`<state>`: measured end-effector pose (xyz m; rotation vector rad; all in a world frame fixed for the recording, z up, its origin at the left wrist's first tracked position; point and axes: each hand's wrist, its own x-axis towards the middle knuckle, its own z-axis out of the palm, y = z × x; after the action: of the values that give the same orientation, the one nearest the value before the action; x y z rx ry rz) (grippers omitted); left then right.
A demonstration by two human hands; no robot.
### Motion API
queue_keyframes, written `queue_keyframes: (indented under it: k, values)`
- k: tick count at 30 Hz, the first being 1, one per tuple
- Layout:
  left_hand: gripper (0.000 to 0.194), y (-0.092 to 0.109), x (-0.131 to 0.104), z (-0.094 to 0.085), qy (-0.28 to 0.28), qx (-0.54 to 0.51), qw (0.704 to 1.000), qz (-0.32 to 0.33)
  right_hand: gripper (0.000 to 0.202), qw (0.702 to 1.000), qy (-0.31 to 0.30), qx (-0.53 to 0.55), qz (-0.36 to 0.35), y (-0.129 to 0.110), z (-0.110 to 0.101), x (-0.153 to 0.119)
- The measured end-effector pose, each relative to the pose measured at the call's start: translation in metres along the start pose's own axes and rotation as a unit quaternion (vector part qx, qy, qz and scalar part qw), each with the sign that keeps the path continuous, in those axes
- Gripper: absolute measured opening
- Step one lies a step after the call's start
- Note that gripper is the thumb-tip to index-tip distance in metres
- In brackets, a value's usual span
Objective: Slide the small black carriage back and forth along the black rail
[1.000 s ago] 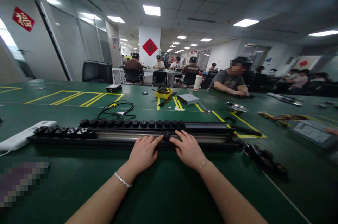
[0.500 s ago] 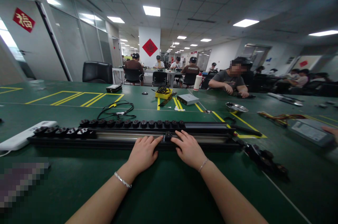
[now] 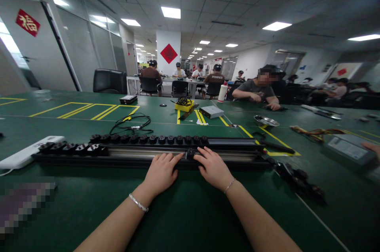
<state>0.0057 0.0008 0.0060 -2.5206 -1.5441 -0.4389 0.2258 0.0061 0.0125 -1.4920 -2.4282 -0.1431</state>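
Module (image 3: 190,153) within rail edges (image 3: 118,161), between left hand (image 3: 160,171) and right hand (image 3: 212,169), each grip spread, bare channel (image 3: 136,152) beyond.

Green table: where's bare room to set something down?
Bare: between your left forearm and right forearm, before the front rail; also between right forearm and module row. Crowded: around the black module between left hand and right hand.

The narrow silvery metal-looking strip (image 3: 133,152) along the long black rail (image 3: 118,160) shone smoothly; the small blocky black module (image 3: 190,152) looked plastic; the shallow round silver bowl (image 3: 268,123) gleamed like polished metal.
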Motion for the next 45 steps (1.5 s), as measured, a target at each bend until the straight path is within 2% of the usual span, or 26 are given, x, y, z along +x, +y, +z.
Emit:
queue_keyframes:
  k: [26, 34, 45]
  values:
    - [0.054, -0.001, -0.002, 0.002, 0.012, -0.012, 1.0, 0.006, 0.04, 1.0, -0.01, 0.006, -0.01, 0.007, -0.002, -0.003]
    - [0.054, 0.0, -0.002, 0.0, -0.002, -0.013, 1.0, 0.0, 0.041, 1.0, -0.021, 0.011, -0.009, 0.008, -0.003, -0.002]
    - [0.054, 0.001, -0.002, -0.002, -0.01, -0.01, 1.0, -0.003, 0.03, 1.0, -0.017, 0.025, -0.008, 0.011, -0.003, -0.002]
